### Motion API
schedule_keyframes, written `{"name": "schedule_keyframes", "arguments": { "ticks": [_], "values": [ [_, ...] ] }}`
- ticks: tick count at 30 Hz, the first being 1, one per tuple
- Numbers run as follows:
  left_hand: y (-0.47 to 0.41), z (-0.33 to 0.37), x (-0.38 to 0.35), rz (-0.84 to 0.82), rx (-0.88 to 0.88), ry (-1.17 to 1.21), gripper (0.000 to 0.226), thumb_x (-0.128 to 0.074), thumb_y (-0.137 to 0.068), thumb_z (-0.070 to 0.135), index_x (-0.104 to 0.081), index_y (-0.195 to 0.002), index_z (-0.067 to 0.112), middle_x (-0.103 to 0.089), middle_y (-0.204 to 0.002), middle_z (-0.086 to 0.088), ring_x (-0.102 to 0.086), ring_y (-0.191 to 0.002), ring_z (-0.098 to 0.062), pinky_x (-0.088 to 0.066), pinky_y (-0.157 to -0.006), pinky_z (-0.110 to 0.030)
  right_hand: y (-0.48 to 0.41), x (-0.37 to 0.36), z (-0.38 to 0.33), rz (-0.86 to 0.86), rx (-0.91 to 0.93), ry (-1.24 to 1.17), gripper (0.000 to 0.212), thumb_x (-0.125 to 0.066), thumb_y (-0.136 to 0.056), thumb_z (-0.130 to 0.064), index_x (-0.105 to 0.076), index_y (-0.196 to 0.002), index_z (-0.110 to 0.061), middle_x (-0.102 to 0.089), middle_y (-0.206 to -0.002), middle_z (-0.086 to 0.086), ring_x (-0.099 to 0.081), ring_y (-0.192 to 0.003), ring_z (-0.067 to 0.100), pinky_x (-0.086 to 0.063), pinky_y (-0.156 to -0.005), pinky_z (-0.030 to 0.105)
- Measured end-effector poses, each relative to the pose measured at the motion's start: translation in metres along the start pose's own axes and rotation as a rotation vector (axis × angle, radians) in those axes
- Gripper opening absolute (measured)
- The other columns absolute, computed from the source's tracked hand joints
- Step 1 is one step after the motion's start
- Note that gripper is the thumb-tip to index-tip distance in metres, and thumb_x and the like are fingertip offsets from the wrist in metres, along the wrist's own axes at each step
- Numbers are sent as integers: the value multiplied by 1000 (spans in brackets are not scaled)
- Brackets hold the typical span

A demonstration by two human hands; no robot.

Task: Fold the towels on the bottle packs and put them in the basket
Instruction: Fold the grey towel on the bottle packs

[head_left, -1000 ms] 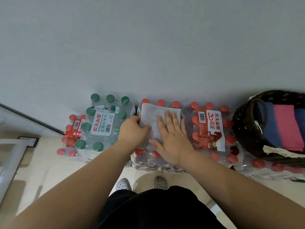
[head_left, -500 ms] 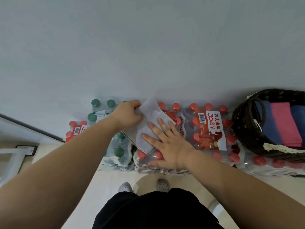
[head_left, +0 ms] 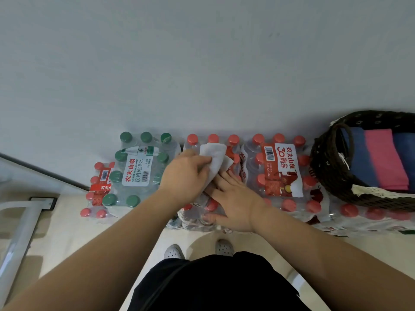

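Left hand pinches the white towel by its edge, limp and light by the look, while the flat right hand pins it.

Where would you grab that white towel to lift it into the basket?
Pinch the towel by its raised left edge, from the left, where the left hand grips it; the right hand pins its near end flat on the pack.

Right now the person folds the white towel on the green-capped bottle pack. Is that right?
No. The head view shows the white cloth towel on the plastic-wrapped pack of red-capped bottles; the green-capped pack sits beside it, to the left.
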State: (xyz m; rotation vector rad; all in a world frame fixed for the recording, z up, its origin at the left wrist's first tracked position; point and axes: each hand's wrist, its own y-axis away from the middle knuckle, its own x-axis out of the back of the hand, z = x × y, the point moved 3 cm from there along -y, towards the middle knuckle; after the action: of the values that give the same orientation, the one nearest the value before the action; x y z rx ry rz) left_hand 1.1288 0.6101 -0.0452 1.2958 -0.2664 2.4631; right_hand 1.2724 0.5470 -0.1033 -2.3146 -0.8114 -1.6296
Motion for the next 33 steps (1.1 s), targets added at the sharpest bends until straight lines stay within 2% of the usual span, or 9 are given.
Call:
{"name": "schedule_keyframes", "arguments": {
  "ticks": [4,6,8,11,13,15,19,28,33],
  "values": [
    [12,2,-23,24,-121,-167,35,-51,-84,35,-70,-110,22,-61,-125,-10,-56,-111,-35,-47,-93,-47,21,2,12,134,69,-138,65,-54,-92,-59,-55,-138,-15,-38,-154,5,-25,-149,22,-30,-120,39],
    [15,3,-35,-73,-106,-176,46,-39,-90,39,-58,-128,21,-45,-150,-7,-44,-135,-31,-35,-110,-52,34,8,16,340,86,-99,43,-60,-92,-48,-73,-107,-11,-63,-126,8,-57,-123,25,-49,-102,40],
    [15,2,-43,-124,-50,-199,56,-29,-96,41,-34,-150,26,-24,-163,0,-25,-148,-24,-19,-120,-52,43,17,20,493,63,-51,31,-62,-93,-37,-74,-88,-9,-68,-100,7,-64,-94,25,-54,-84,38],
    [12,5,-54,-168,22,-317,60,-20,-104,44,-1,-158,29,4,-166,4,0,-153,-20,-1,-122,-51,39,34,25,482,-19,12,41,-55,-95,-38,-66,-122,-10,-61,-130,7,-55,-121,25,-46,-103,41],
    [13,10,-60,-203,45,-402,65,-13,-102,50,10,-157,25,18,-164,1,14,-152,-20,4,-122,-53,28,44,26,336,-71,83,67,-40,-99,-53,-36,-152,-13,-28,-162,6,-21,-150,23,-19,-123,43],
    [15,13,-66,-213,55,-478,70,-10,-100,53,19,-155,20,26,-162,-3,23,-149,-22,6,-121,-55,17,46,26,170,-83,156,81,-20,-98,-66,-7,-159,-15,4,-167,2,10,-153,19,-1,-125,46],
    [17,10,-70,-204,89,-529,74,-8,-99,55,22,-153,14,31,-159,-8,27,-147,-25,7,-121,-53,7,31,43,-57,-121,145,90,-6,-91,-77,18,-156,-20,27,-162,-2,27,-148,16,5,-122,51],
    [20,-9,-56,-149,78,-344,75,-8,-96,58,5,-158,17,10,-165,-1,8,-152,-17,-2,-124,-46,3,30,49,-87,-105,101,92,-3,-87,-80,17,-156,-22,28,-162,-3,29,-148,19,5,-122,51],
    [36,-13,-55,-202,29,-404,75,-10,-95,55,10,-157,17,16,-164,-4,19,-151,-21,2,-122,-53,-11,29,27,-8,-175,144,93,-7,-92,-75,10,-156,-10,19,-164,12,27,-148,27,8,-122,52]
  ]
}}
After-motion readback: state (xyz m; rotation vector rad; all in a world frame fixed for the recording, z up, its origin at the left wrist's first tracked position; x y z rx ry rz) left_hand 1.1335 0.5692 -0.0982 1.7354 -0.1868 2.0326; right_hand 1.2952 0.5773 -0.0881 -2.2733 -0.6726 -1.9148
